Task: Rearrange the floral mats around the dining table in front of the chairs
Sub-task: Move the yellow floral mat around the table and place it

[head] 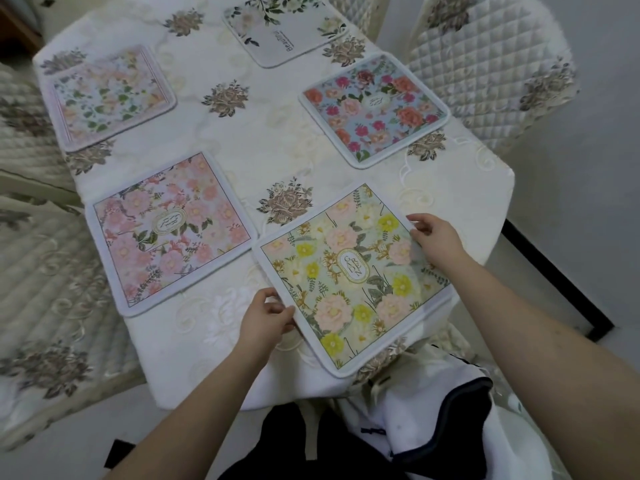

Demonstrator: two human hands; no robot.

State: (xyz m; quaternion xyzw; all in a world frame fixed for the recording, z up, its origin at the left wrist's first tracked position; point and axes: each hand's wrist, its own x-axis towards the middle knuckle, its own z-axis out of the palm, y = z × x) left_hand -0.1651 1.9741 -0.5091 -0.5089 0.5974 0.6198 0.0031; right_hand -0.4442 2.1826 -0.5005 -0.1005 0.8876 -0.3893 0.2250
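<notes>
The tabletop (270,140) wore a cream cloth with pale embroidered scrolls and brownish-grey rose sprays. The nearest mat (353,278) was pale green, with yellow and peach blooms, gold leaves and a white border. Beside it, the pink mat (169,230) showed soft pink flowers on lilac, edged in lavender. The blue mat (374,109) carried orange, magenta and red roses on light blue. The far left mat (107,95) was faded, pastel peach with green leaves. The farthest mat (284,29) was grey-white with dark green leaves. The chairs (485,74) had white quilted diamond covers with brown floral motifs.
</notes>
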